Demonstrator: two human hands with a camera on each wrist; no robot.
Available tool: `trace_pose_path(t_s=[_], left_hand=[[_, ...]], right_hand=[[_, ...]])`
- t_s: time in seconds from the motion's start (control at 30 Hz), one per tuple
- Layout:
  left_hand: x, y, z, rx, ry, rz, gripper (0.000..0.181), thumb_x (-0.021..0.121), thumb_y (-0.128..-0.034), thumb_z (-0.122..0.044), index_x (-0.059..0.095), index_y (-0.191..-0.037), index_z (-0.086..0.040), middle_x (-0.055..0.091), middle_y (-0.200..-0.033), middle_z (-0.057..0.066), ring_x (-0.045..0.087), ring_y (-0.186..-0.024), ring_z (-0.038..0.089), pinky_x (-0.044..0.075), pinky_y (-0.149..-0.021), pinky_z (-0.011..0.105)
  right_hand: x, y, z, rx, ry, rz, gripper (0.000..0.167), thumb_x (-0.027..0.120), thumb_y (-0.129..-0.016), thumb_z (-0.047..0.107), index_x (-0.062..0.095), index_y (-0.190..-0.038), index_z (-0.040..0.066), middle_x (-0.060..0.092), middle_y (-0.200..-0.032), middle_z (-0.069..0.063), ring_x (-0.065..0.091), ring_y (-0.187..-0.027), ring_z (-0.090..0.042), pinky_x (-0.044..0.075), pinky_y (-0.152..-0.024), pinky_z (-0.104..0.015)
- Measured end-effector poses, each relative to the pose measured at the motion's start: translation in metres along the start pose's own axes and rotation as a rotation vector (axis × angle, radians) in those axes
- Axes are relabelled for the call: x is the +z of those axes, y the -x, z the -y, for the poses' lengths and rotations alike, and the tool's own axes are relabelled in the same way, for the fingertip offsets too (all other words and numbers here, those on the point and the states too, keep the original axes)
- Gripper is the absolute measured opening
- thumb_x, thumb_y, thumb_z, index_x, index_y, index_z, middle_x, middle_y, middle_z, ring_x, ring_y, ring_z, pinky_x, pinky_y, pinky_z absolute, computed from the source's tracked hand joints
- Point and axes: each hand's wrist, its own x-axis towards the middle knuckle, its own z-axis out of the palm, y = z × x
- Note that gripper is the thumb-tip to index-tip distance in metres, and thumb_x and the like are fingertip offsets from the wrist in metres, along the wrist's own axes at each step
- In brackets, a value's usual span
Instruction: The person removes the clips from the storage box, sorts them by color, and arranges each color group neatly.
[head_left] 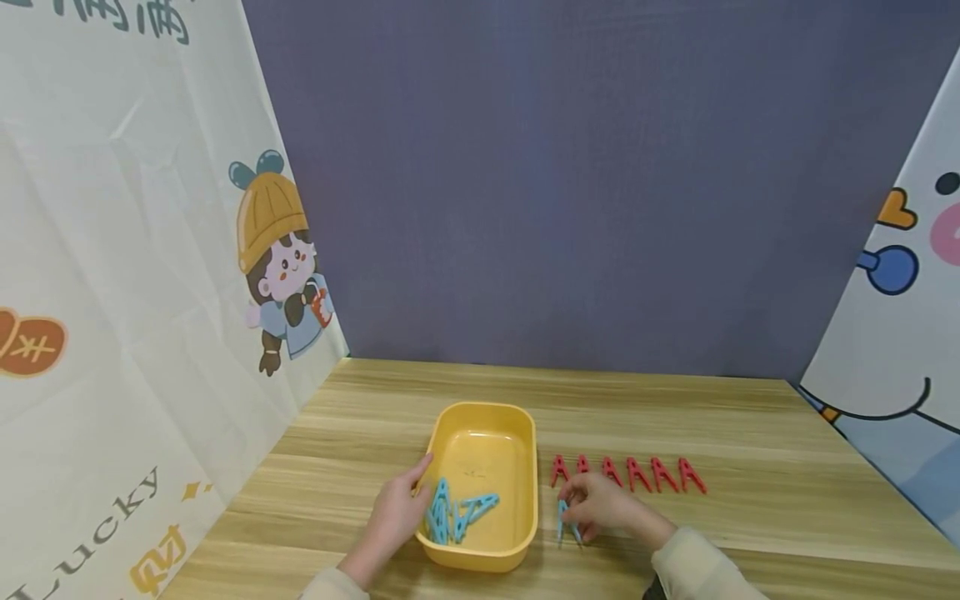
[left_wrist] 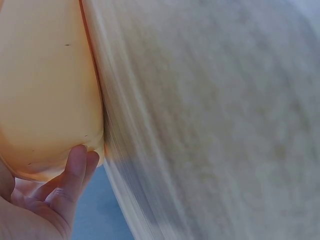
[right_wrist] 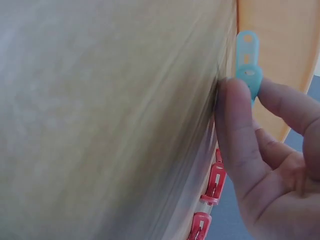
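A yellow plastic basin (head_left: 480, 563) stands on the table in the head view, and several blue clothespins (head_left: 440, 517) lie in its near left part. My left hand (head_left: 397, 510) holds the basin by its left side, its fingers (left_wrist: 75, 170) against the outer wall in the left wrist view. To the right of the basin, my right hand (head_left: 603, 502) pinches a blue clothespin (right_wrist: 248, 47) between thumb and fingers, at the tabletop. Just beyond that hand is a row of several red clothespins (head_left: 636, 473), one of them partly hidden by it.
The wooden table (head_left: 420, 383) ends at a dark blue-grey backdrop (head_left: 540, 208). A white printed sheet (head_left: 150, 275) hangs along the left side, and another printed sheet (head_left: 877, 350) along the right.
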Motion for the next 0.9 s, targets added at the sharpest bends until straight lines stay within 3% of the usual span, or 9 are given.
trace_pose_path(t_s=[0.53,0.77,0.9], left_hand=[[-0.0001,0.0004,-0.0011,-0.006,0.008,0.005,0.044,0.051,-0.088,-0.004,0.049,-0.132,-0.004,0.05,-0.122,0.032,0.04,-0.042,0.01,0.043,-0.039,0.024],[-0.0002,0.0009,-0.0004,-0.013,0.004,0.004,0.045,0.052,-0.0877,-0.004,0.049,-0.132,-0.005,0.049,-0.123,0.031,0.041,-0.043,0.01,0.043,-0.039,0.024],[-0.0003,0.0007,-0.0007,-0.016,0.005,0.002,0.045,0.052,-0.0878,-0.004,0.049,-0.132,-0.005,0.049,-0.123,0.031,0.041,-0.043,0.01,0.043,-0.039,0.024]], right_hand=[[0.0006,-0.0029,-0.0008,-0.005,0.117,-0.019,0.016,0.065,-0.078,-0.002,0.058,-0.092,-0.004,0.055,-0.067,-0.006,0.053,-0.047,-0.012,0.049,-0.043,-0.027],[-0.0001,-0.0021,0.001,0.024,0.115,-0.034,0.023,0.066,-0.078,0.0,0.057,-0.098,-0.003,0.053,-0.072,-0.009,0.056,-0.05,-0.016,0.051,-0.044,-0.03],[-0.0039,-0.0012,0.0041,0.002,0.123,-0.052,0.029,0.066,-0.079,0.003,0.056,-0.104,-0.005,0.052,-0.074,-0.009,0.058,-0.051,-0.018,0.051,-0.045,-0.033]])
